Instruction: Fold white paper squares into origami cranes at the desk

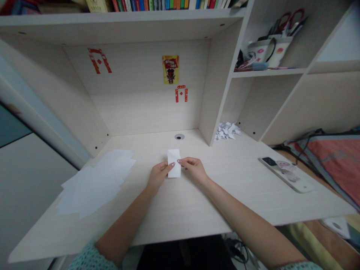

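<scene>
A small white rectangle of paper (174, 171) is held upright on end between my two hands, above the middle of the desk. My left hand (160, 173) pinches its left edge, the thumb lying across the front. On the opposite edge, the thumb and fingertips of my right hand (194, 167) grip the paper. The fingers behind the sheet are partly hidden. Whether the paper is folded or a single layer, I cannot tell.
Overlapping white paper sheets (97, 183) lie at the left of the desk (180, 221). A phone (287, 174) rests at the right. Torn paper scraps (227, 130) are heaped beside the upright divider (222, 86). Pen cups with scissors (268, 50) stand on the right shelf.
</scene>
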A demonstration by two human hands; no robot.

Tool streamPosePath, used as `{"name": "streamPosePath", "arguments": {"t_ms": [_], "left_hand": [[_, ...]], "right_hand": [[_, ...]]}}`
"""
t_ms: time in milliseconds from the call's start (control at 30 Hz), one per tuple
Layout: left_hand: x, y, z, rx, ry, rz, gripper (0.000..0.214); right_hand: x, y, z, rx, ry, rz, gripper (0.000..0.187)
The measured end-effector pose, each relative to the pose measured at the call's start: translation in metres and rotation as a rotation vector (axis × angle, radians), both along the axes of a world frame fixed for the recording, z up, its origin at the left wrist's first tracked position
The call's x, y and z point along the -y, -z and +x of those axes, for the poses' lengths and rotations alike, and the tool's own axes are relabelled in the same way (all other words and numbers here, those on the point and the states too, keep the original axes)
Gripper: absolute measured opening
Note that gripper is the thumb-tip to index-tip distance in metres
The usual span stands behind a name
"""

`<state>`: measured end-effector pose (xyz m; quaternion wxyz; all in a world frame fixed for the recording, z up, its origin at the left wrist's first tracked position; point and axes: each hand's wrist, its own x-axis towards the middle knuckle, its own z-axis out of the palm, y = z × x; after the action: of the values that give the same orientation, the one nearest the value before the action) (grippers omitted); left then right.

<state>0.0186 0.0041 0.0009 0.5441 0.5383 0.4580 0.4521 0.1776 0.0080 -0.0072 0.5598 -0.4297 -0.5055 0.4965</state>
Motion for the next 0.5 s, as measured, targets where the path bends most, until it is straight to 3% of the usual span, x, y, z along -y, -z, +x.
{"name": "streamPosePath", "arguments": {"t_ms": [500], "left_hand": [[-0.004,0.009,-0.001,-0.139,0.023,0.052,0.033]], "right_hand": [[-0.001,0.012,-0.006,-0.123,0.055,-0.031,0.022]]}}
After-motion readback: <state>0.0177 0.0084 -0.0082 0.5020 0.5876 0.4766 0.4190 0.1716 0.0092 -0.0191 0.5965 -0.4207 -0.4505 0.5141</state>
